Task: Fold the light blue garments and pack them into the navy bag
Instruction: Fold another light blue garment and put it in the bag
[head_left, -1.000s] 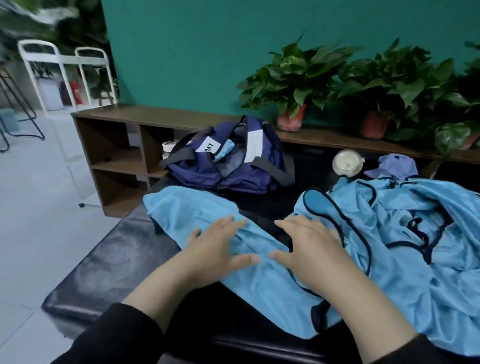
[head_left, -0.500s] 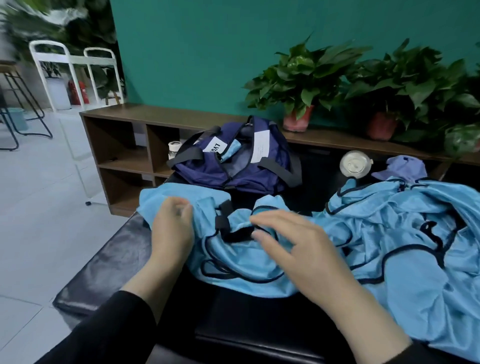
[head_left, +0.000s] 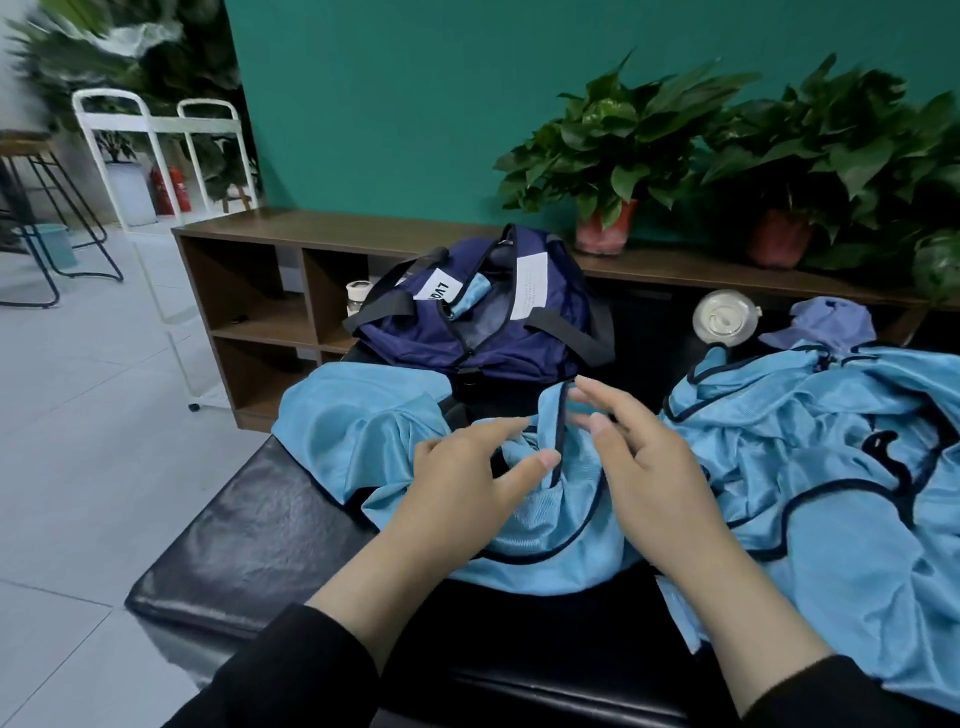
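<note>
Both hands hover with fingers loosely spread, holding nothing: left hand, right hand. The bunched blue shirt lies directly under them; beyond the fingertips sits the navy bag, unzipped.

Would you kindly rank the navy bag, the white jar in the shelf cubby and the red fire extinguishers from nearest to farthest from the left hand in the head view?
1. Navy bag, just beyond the left hand.
2. White jar, in the shelf cubby left of the bag.
3. Red fire extinguishers, far left on the floor by the white rack.
</note>
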